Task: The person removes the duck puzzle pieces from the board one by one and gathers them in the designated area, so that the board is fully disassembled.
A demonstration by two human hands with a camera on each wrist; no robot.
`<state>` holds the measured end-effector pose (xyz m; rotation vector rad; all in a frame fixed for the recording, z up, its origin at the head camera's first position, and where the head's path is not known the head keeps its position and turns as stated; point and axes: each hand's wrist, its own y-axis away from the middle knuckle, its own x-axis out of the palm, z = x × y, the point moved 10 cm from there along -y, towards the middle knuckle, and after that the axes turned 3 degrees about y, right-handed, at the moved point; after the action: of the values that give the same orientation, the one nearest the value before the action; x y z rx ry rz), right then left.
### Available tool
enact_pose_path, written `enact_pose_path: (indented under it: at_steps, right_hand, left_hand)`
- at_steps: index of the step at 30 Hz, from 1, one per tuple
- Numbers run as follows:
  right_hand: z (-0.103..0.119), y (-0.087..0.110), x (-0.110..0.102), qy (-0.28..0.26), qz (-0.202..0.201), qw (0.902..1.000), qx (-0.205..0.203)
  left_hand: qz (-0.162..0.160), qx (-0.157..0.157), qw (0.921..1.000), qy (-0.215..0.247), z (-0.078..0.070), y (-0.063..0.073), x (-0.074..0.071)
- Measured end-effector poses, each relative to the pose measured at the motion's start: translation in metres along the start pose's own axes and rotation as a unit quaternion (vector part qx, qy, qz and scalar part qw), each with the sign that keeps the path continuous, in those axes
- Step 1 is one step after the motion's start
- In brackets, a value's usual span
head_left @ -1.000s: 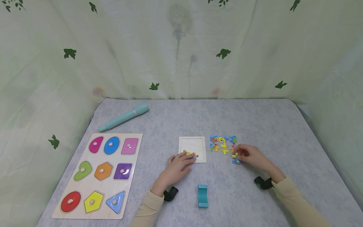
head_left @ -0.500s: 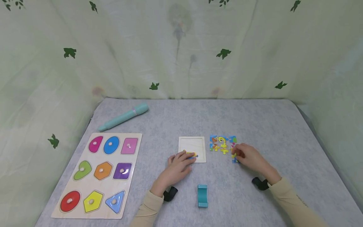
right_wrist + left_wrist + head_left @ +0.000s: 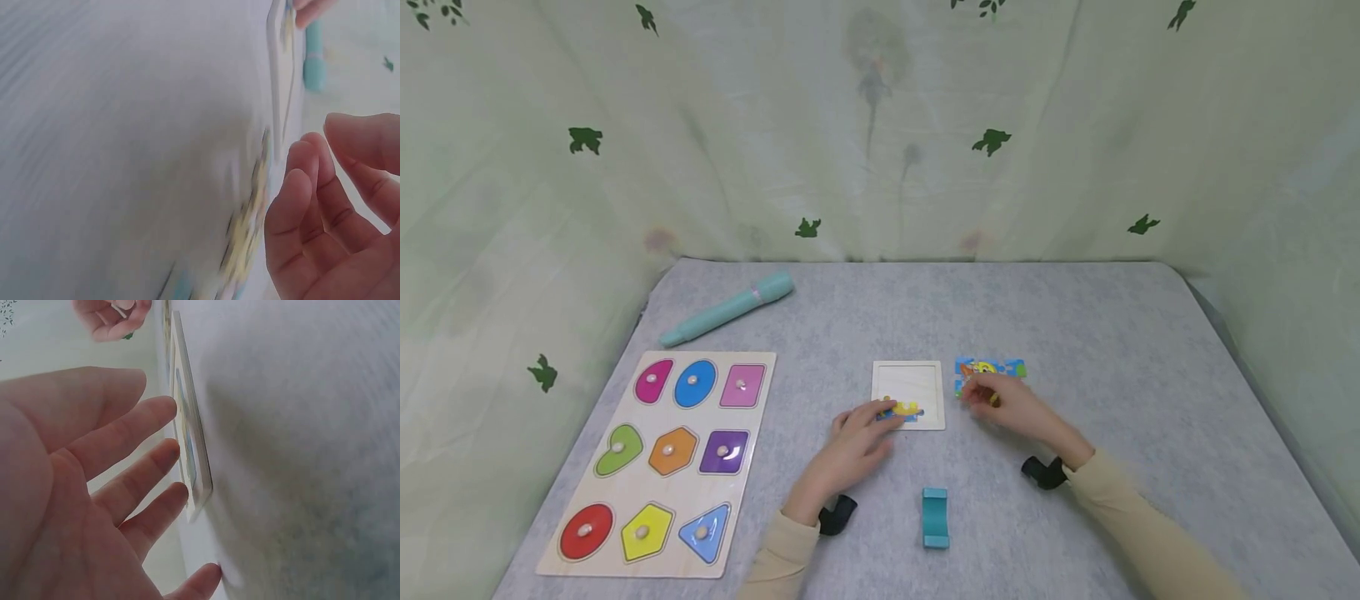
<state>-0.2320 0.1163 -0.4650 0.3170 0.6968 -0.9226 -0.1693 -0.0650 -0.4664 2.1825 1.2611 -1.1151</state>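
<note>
In the head view, my left hand (image 3: 848,454) reaches its extended fingers over the lower left of a small square wooden puzzle tray (image 3: 898,377). Yellow-and-blue jigsaw pieces (image 3: 907,409) lie along the tray's bottom edge, partly under those fingers. To the right of the tray, my right hand (image 3: 1026,415) hangs over a cluster of loose jigsaw pieces (image 3: 1017,367) and hides most of them. Its thumb and index finger curl toward each other in the right wrist view, the other fingers (image 3: 289,206) bent. I cannot tell whether a piece is between the fingertips.
A wooden board with coloured knobbed shapes (image 3: 688,525) covers the left side of the table. Behind it lies a teal pen-shaped object (image 3: 727,312). A small teal holder (image 3: 936,518) stands in front, between the forearms. Pale fabric hangs behind the table.
My right hand has moved left across the loose jigsaw pieces, now covering their middle. My left hand has drawn back slightly to the left, showing more of the pieces in the tray.
</note>
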Motion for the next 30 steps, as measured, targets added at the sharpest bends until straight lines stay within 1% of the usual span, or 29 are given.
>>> enact_pose_path:
  at_steps: [2, 5, 10, 14, 22, 30]
  right_hand:
    - [0.008, -0.008, 0.008, -0.006, 0.011, 0.9998, -0.015]
    - [0.016, -0.019, 0.02, -0.004, 0.022, 0.9994, -0.027]
    - [0.028, -0.035, 0.036, -0.008, 0.029, 0.999, -0.032]
    - [0.036, -0.043, 0.045, -0.007, 0.034, 0.9989, -0.031]
    - [0.048, -0.048, 0.051, 0.006, 0.04, 0.9986, -0.034]
    - [0.05, -0.049, 0.057, 0.012, 0.04, 0.9984, -0.039]
  left_hand:
    - [0.0, -0.005, 1.0, 0.001, 0.002, 0.002, -0.001]
    - [0.002, -0.006, 1.0, 0.003, 0.004, 0.003, -0.002]
    - [0.003, 0.001, 1.0, 0.0, 0.003, 0.004, -0.002]
    - [0.0, 0.005, 1.0, -0.003, 0.002, 0.004, -0.002]
    - [0.001, 0.0, 1.0, 0.0, 0.003, 0.004, -0.002]
    - [0.0, -0.001, 0.9999, 0.011, 0.004, 0.004, -0.002]
